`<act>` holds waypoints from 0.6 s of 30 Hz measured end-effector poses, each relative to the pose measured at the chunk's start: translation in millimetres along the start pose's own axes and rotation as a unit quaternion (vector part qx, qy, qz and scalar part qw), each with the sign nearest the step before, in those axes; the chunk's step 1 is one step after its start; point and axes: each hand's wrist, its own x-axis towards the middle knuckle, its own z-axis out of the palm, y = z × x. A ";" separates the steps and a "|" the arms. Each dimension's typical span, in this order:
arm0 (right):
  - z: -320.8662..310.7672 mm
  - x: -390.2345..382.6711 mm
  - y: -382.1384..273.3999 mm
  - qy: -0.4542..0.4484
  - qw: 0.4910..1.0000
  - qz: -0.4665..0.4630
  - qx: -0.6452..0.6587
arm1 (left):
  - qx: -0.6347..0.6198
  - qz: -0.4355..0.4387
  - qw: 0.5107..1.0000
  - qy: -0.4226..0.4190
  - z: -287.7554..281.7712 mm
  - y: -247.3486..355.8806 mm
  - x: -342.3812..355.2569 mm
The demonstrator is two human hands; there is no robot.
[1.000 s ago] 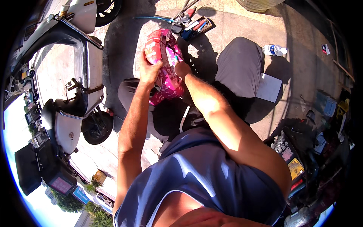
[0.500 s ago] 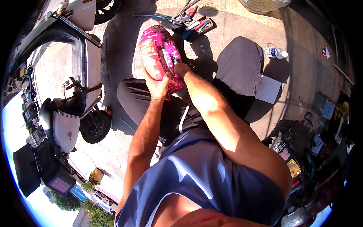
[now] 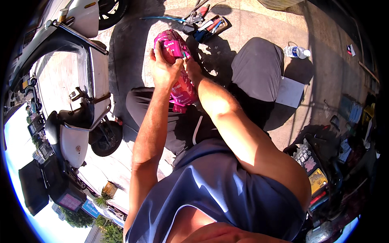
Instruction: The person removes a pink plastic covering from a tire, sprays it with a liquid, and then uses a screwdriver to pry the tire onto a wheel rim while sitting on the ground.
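A ring-shaped tyre wrapped in magenta printed film point(image 3: 184, 90) stands between my knees, tilted, its top leaning away from me. My left hand point(image 3: 165, 71) is closed on its left side, fingers spread over the film and thumb toward the middle opening. Close beside that thumb, my right hand point(image 3: 193, 68) is a fist at the ring's right inner edge. A small teal bit shows just above the right fist; its kind is too small to tell. Shade covers much of that hand.
Beyond the tyre lies an open tool box point(image 3: 212, 27) with several hand tools. A water bottle point(image 3: 297, 52) and a white board point(image 3: 289, 92) are by my right knee. A white scooter point(image 3: 75, 141) stands at left; a cluttered dark vehicle point(image 3: 312, 170) is at lower right.
The wrapped tyre has turned, its opening now narrower to my view. My left hand has moved up along its side, close to the right hand, which has shifted slightly upward.
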 end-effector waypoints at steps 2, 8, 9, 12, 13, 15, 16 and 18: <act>13.2 7.9 16.8 0.003 1.000 -0.026 -0.010 | -0.039 -0.003 0.999 0.007 -0.1 -4.7 -1.1; 10.5 -22.8 0.9 -0.013 0.999 -0.005 -0.044 | -0.064 0.009 0.997 0.048 -4.5 -57.5 -2.5; 7.8 -28.9 1.0 -0.031 0.999 0.021 -0.028 | -0.061 0.017 0.997 0.052 -3.6 -59.7 -6.6; 6.3 -39.4 14.5 -0.051 0.998 0.024 -0.041 | -0.052 0.028 0.996 0.062 -1.5 -58.4 -16.4; 5.0 -43.7 14.0 -0.053 0.996 0.026 -0.064 | -0.036 0.037 0.996 0.067 1.0 -58.7 -20.1; -0.8 -41.8 10.7 -0.075 0.994 0.025 -0.070 | -0.047 0.059 0.994 0.083 3.5 -60.7 -20.2; -2.8 -38.5 11.8 -0.084 0.993 0.026 -0.073 | -0.084 0.037 0.993 0.078 -0.4 -54.0 -20.1; -1.7 -38.4 12.7 -0.087 0.991 0.040 -0.092 | -0.076 0.014 0.994 0.077 1.2 -60.4 -25.0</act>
